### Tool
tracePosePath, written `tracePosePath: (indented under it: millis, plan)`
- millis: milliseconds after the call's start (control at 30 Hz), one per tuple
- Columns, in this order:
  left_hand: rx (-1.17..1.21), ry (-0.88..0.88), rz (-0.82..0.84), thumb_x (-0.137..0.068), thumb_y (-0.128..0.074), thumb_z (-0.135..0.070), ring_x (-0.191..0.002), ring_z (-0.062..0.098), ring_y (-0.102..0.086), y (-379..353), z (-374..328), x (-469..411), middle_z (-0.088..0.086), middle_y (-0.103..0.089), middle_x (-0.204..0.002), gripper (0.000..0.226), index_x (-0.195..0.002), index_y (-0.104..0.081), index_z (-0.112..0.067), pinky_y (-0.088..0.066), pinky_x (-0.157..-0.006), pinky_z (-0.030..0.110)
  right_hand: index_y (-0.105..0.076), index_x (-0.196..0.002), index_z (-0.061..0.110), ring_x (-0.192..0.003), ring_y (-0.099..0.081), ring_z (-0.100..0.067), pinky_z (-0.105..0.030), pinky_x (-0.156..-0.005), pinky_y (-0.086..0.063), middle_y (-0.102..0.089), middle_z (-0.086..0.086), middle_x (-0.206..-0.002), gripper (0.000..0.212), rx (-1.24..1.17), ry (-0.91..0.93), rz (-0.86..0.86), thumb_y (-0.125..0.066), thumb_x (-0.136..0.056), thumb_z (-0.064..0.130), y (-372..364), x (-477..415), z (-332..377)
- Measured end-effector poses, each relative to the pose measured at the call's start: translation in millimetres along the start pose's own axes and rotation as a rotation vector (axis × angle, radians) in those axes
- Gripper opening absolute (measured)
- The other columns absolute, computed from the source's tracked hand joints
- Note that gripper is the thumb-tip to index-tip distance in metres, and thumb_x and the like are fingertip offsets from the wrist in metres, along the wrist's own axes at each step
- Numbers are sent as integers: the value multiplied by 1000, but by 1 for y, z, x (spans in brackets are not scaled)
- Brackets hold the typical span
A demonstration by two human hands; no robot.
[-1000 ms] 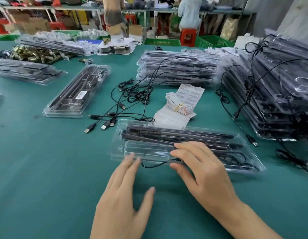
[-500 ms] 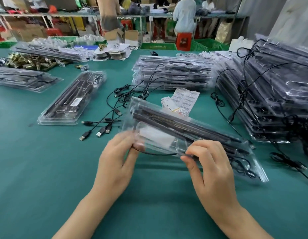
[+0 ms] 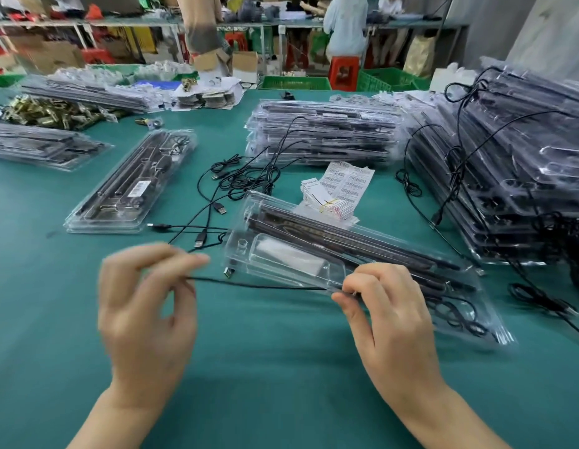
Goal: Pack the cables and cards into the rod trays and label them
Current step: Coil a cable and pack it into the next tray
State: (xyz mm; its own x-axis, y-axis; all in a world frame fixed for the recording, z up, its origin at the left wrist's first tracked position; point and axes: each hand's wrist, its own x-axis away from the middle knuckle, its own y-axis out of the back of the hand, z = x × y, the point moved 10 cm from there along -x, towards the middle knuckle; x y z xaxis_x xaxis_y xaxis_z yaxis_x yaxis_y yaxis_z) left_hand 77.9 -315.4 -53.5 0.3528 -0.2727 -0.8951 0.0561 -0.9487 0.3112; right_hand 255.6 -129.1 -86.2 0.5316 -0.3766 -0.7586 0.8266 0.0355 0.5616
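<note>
A clear plastic rod tray (image 3: 314,251) with dark rods and a white card inside lies tilted in front of me, its left end raised off the green table (image 3: 265,367). My right hand (image 3: 388,315) pinches the tray's near edge. A thin black cable (image 3: 259,285) runs taut from that edge leftward to my left hand (image 3: 145,306), which pinches it between thumb and fingertips. The cable's far part coils inside the tray's right end. A sheet of barcode labels (image 3: 345,183) and a bundle of small cards (image 3: 317,197) lie just behind the tray.
Loose black USB cables (image 3: 236,186) tangle at mid-table. A closed, labelled tray (image 3: 132,186) lies to the left. Stacks of trays stand at centre back (image 3: 320,134), right (image 3: 508,170) and far left (image 3: 42,145). Brass parts (image 3: 51,111) are heaped back left. People work at benches behind.
The tray went from flat to lifted at its left end. My left hand let go of the tray's edge and pulled the black cable out to the left.
</note>
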Motion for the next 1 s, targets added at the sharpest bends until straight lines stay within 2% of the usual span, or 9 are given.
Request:
tracePosePath:
  millis: [100, 167, 300, 467, 600, 700, 800, 900, 1000]
  plan:
    - [465, 637, -65, -95, -70, -39, -104, 16, -70, -15, 67, 14, -2, -73, -105, 22, -115, -66, -32, -52, -100, 29, -66, -93, 9, -87, -56, -25, -45, -73, -47, -60, -2, -96, 6, 38, -4, 12, -69, -93, 15, -2, 1, 0]
    - [576, 776, 4, -89, -63, -48, -85, 12, -72, -29, 73, 21, -9, -73, -89, 17, -100, -70, -36, -54, -94, 26, -65, -93, 10, -87, -55, -24, -43, -74, -47, -59, -1, -96, 7, 57, -7, 27, -68, -94, 16, -5, 2, -1]
    - [523, 543, 80, -90, -61, -34, -64, 0, -52, -16, 40, 8, -19, -60, -79, 4, -86, -63, -32, -44, -60, 15, -61, -95, 15, -88, -53, -22, -40, -76, -45, -55, 2, -97, 7, 93, -36, 74, -66, -95, 20, -11, 4, -7]
    - [204, 12, 237, -93, -69, -38, -76, 18, -50, 8, -41, 6, 0, -48, -83, 41, -62, -59, -13, -39, -67, 26, -62, -93, 16, -87, -52, -20, -37, -76, -43, -54, 3, -97, 7, 128, -72, 91, -68, -93, 20, -13, 3, -13]
    - [359, 134, 373, -96, -63, -41, -79, 24, -66, 11, -54, 24, 4, -57, -77, 53, -55, -51, -8, -50, -76, 36, -59, -94, 19, -87, -50, -18, -35, -77, -42, -52, 5, -97, 7, 121, -70, 120, -64, -93, 23, -16, 4, -12]
    - [130, 307, 437, -101, -55, -35, -37, 15, -39, -5, -24, 30, 6, -35, -49, 55, -53, -43, -12, -39, -43, 33, -58, -94, 21, -86, -48, -17, -36, -76, -42, -50, 7, -96, 9, 123, -66, 164, -67, -93, 22, -22, 6, -12]
    - [126, 394, 738, -82, -80, -25, -41, 0, -33, -24, 1, 52, 2, -34, -55, 21, -73, -64, -14, -36, -40, 22, -58, -93, 21, -85, -48, -16, -36, -75, -43, -49, 8, -95, 13, 127, -73, 193, -71, -91, 19, -25, 7, -14]
    - [-55, -40, 1130, -65, -79, -64, -66, -9, -37, -16, -8, 66, -26, -35, -75, 49, -110, -62, -54, -37, -58, 5, -59, -93, 20, -84, -50, -18, -38, -74, -45, -51, 8, -95, 12, 122, -48, 212, -71, -91, 20, -26, 7, -12]
    - [-101, 32, 1203, -66, -56, -94, -85, -20, -42, -1, 23, 58, -36, -38, -91, 71, -127, -57, -57, -41, -70, 8, -61, -93, 19, -84, -51, -19, -37, -73, -45, -53, 7, -95, 12, 116, -6, 236, -73, -90, 22, -28, 9, -5]
